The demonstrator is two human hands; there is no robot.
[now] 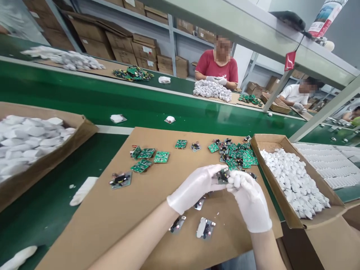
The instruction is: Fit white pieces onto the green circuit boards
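Both my hands wear white gloves and meet above the brown cardboard sheet [135,221]. My left hand [197,185] pinches a small circuit board [223,176] with dark components facing up. At the board's right edge, my right hand [249,197] has its fingers closed; whatever is between them is hidden by the white glove. Below the hands lies a board with a white oval pad [201,227] on it, with another board [177,224] to its left. Just beyond my hands is a heap of green circuit boards [236,154].
An open carton of small white pieces [295,183] stands at the right, and a carton of white wrapped pieces [30,138] at the left. Beyond runs a green conveyor [140,116] carrying small boards. Across it a person in a red shirt [216,63] works. A metal beam [225,22] crosses overhead.
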